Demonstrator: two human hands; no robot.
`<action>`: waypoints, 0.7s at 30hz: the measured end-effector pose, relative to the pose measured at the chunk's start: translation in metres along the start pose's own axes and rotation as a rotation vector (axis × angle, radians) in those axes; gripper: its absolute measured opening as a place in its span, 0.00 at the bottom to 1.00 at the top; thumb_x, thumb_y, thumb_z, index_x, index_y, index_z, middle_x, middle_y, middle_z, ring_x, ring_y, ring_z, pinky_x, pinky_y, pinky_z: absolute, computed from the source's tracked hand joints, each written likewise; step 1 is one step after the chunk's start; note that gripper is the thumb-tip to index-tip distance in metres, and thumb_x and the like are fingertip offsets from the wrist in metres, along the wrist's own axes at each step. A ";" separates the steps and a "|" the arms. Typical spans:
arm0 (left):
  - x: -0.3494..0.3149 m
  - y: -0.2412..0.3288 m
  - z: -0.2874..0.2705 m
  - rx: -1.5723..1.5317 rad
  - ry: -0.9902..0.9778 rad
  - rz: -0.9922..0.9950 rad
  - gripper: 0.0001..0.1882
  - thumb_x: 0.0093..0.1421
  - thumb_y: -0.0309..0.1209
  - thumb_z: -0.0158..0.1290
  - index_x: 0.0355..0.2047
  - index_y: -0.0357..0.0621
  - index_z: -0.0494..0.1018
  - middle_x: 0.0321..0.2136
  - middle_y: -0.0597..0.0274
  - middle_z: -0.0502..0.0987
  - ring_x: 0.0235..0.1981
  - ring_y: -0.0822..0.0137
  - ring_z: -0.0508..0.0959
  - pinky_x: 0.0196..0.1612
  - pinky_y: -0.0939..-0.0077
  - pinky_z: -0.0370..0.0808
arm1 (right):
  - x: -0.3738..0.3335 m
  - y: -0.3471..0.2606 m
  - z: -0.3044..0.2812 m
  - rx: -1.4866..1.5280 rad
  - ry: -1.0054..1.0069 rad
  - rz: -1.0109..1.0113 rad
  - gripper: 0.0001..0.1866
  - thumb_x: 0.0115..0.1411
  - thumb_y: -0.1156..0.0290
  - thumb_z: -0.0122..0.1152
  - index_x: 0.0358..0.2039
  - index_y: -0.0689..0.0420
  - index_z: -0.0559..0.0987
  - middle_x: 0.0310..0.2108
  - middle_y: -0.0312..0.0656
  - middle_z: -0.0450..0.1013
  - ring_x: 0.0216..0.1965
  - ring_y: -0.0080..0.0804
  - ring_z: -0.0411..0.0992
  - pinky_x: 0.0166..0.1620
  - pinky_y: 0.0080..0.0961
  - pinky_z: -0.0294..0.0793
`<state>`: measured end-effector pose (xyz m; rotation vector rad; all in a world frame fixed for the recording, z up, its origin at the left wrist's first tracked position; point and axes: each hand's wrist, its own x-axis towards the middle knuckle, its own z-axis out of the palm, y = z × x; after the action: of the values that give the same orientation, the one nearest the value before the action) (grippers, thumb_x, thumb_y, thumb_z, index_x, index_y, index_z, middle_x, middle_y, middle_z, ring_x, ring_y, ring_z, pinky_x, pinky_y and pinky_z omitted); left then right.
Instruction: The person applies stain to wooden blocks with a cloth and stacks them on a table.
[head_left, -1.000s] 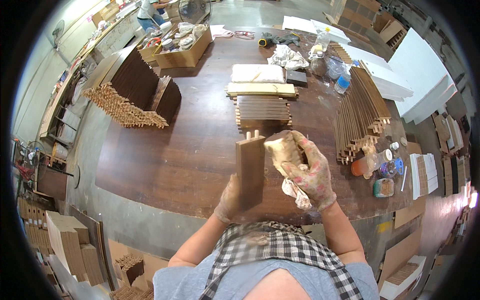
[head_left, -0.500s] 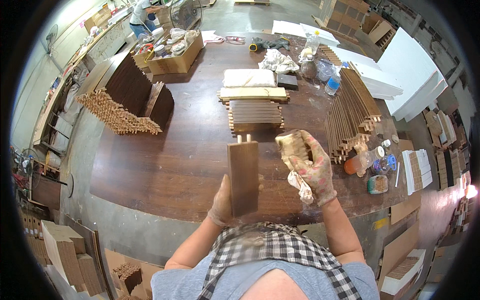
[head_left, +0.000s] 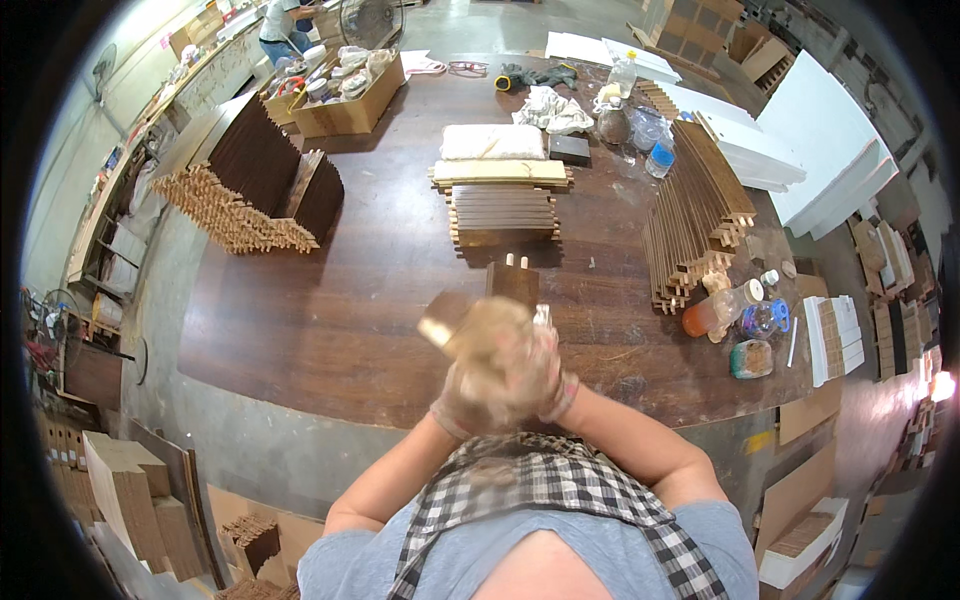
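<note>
Brown board: where is it, and which way round?

– Over the near part of the table, between the person's body and the short stack of like pieces. Two pale dowels point away from the person. Lower part masked by the hands.

State of the hands?

– Right hand: gloved, appears closed round a brown pad with a pale edge, which juts out to the left. Much blur here. Left hand: low, close against the right, fingers hidden. Cannot tell how it grips.

Step in hand, best guess?

– Rubbing the board with the pad, by the look of it.

What makes that good work?

– Firm support low on the board, fingertips clear of the face being rubbed. Pad flat, not on its corner; even pressure, full-length strokes, edges included. Ease off near the dowels, so the pad neither snags nor smears them.

Any risk close by?

– Stack sits near the dowel end; a long stroke could knock it. Best worked close to the body.
</note>
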<state>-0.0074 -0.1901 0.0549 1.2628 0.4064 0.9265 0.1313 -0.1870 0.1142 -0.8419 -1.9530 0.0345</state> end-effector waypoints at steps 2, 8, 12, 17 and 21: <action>0.005 0.013 0.009 -0.854 0.161 -0.457 0.29 0.72 0.49 0.31 0.67 0.48 0.51 0.62 0.60 0.62 0.61 0.64 0.66 0.61 0.67 0.69 | -0.001 0.033 0.014 -0.190 0.029 0.067 0.40 0.52 0.56 0.65 0.57 0.68 0.62 0.52 0.62 0.67 0.44 0.55 0.75 0.43 0.48 0.78; -0.006 0.016 0.015 -0.985 0.249 -0.397 0.28 0.70 0.51 0.38 0.60 0.46 0.65 0.50 0.60 0.73 0.45 0.67 0.74 0.48 0.68 0.75 | 0.068 0.097 -0.009 -0.303 0.234 -0.106 0.40 0.56 0.75 0.65 0.65 0.49 0.55 0.45 0.48 0.68 0.38 0.37 0.76 0.29 0.26 0.84; 0.010 0.022 0.000 -1.189 0.004 -0.304 0.28 0.71 0.51 0.36 0.61 0.46 0.63 0.49 0.58 0.73 0.46 0.65 0.75 0.49 0.68 0.75 | 0.061 0.068 0.002 -0.127 0.108 -0.181 0.43 0.56 0.68 0.66 0.67 0.55 0.53 0.45 0.52 0.69 0.41 0.41 0.76 0.32 0.31 0.83; 0.016 0.046 0.016 -0.908 0.353 -0.334 0.27 0.71 0.51 0.35 0.62 0.48 0.61 0.50 0.54 0.73 0.43 0.60 0.79 0.47 0.69 0.79 | 0.010 -0.001 0.035 -0.200 0.090 -0.179 0.33 0.56 0.60 0.64 0.56 0.65 0.66 0.47 0.54 0.71 0.47 0.48 0.73 0.47 0.40 0.76; 0.025 0.001 -0.037 -1.243 0.036 -0.248 0.28 0.68 0.52 0.42 0.59 0.45 0.63 0.41 0.51 0.78 0.40 0.54 0.80 0.42 0.63 0.82 | -0.018 -0.029 0.034 0.177 -0.216 -0.113 0.36 0.55 0.53 0.65 0.56 0.68 0.69 0.51 0.58 0.71 0.50 0.46 0.73 0.52 0.42 0.75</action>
<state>-0.0197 -0.1473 0.0506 0.0534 -0.0353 0.7561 0.0938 -0.2086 0.0933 -0.6321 -2.1600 0.2366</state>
